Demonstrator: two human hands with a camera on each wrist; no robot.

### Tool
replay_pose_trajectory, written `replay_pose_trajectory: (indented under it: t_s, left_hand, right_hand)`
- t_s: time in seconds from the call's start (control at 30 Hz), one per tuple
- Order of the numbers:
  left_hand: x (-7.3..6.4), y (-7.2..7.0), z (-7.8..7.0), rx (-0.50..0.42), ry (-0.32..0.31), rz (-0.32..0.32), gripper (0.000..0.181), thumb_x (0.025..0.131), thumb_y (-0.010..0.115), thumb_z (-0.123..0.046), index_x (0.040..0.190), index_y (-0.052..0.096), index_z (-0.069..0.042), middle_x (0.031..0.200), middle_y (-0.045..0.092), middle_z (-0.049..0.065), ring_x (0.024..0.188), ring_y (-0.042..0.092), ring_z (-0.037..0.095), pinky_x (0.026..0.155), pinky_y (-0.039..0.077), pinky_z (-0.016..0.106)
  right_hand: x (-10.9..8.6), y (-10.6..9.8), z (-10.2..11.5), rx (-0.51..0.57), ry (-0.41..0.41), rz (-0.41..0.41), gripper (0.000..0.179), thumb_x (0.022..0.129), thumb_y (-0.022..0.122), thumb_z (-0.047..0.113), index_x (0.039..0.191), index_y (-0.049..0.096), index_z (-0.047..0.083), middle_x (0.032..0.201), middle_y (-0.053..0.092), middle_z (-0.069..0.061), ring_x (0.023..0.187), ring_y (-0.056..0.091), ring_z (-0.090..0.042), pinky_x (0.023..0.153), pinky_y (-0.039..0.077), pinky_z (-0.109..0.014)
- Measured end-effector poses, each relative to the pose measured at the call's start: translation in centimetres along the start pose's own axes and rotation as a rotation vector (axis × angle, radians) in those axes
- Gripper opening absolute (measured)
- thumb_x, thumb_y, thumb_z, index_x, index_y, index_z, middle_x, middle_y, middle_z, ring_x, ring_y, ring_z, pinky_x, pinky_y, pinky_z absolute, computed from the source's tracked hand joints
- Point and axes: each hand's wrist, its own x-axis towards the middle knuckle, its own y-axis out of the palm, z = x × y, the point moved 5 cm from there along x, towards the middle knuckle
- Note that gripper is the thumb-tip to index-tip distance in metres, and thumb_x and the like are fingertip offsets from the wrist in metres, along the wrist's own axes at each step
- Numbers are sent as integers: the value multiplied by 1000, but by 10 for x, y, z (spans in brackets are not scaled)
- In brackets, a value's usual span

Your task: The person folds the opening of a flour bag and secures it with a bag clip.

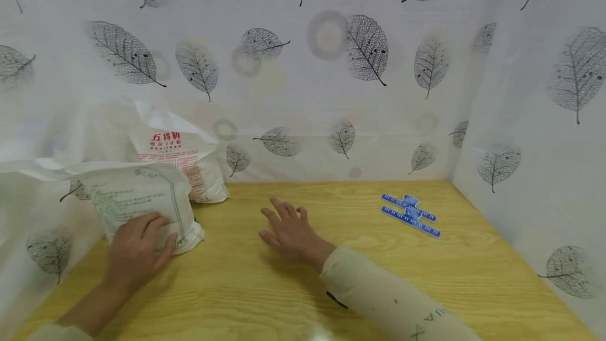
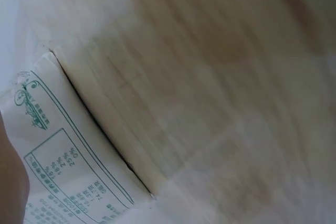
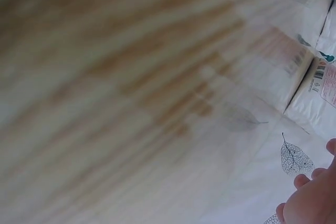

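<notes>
At the left of the head view stands a white bag with green print [image 1: 137, 191], its top flattened and folded toward the left. My left hand [image 1: 137, 251] rests against the lower front of this bag, fingers loosely bent and thumb apart. The left wrist view shows the bag's lower part with its green-lined label [image 2: 63, 150]. My right hand [image 1: 293, 233] hovers over the middle of the table, fingers spread and holding nothing. In the right wrist view, part of the right hand [image 3: 312, 198] shows at the lower right edge.
Behind the green-printed bag stands another white bag with red print [image 1: 203, 172]. Two blue bar-shaped clips [image 1: 409, 214] lie side by side at the right of the wooden table [image 1: 246, 299]. White sheeting with leaf prints [image 1: 303, 104] encloses the back and both sides.
</notes>
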Motion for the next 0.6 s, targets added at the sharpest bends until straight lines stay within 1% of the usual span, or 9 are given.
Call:
replay_pose_trajectory:
  t_s: [0.07, 0.17, 0.37, 0.43, 0.53, 0.6]
  left_hand:
    - [0, -2, 2, 2, -1, 13, 55, 97, 45, -47, 96, 67, 4, 97, 65, 22, 89, 60, 42, 72, 44, 56]
    - [-2, -3, 5, 30, 3, 40, 56, 98, 43, -47, 96, 66, 4, 97, 64, 23, 87, 60, 42, 72, 45, 55]
    - [-8, -7, 12, 75, 3, 71, 58, 98, 42, -48, 97, 65, 5, 96, 63, 26, 83, 59, 45, 70, 45, 55]
    - [-9, -8, 16, 79, 1, 72, 60, 98, 41, -49, 97, 64, 6, 96, 62, 27, 82, 59, 45, 68, 45, 55]
    - [-11, -11, 23, 91, 8, 58, 64, 97, 42, -53, 97, 64, 7, 95, 61, 29, 79, 59, 47, 65, 45, 57]
    - [-13, -14, 28, 104, 21, 29, 67, 96, 43, -55, 96, 64, 8, 94, 61, 30, 76, 59, 48, 62, 44, 58]
  right_hand:
    - [1, 0, 1, -7, 1, 1, 55, 106, 35, 49, 155, 32, 24, 166, 18, -5, 144, 30, -26, 105, 29, -56]
    - [2, 1, 3, -9, 3, 2, 54, 106, 36, 48, 155, 33, 24, 165, 19, -5, 144, 30, -26, 105, 30, -56]
    - [6, 1, 11, 5, -21, 2, 56, 106, 35, 49, 155, 33, 23, 165, 19, -6, 144, 30, -25, 105, 29, -57]
    - [6, 2, 13, -5, -27, 6, 55, 106, 34, 50, 155, 32, 23, 165, 19, -6, 144, 31, -25, 106, 29, -57]
    - [8, 3, 17, -1, -31, 13, 55, 106, 34, 49, 155, 32, 23, 165, 20, -6, 143, 32, -26, 107, 28, -58]
    - [9, 5, 20, 4, -35, 27, 55, 107, 33, 50, 155, 31, 23, 165, 19, -6, 144, 31, -26, 107, 28, -58]
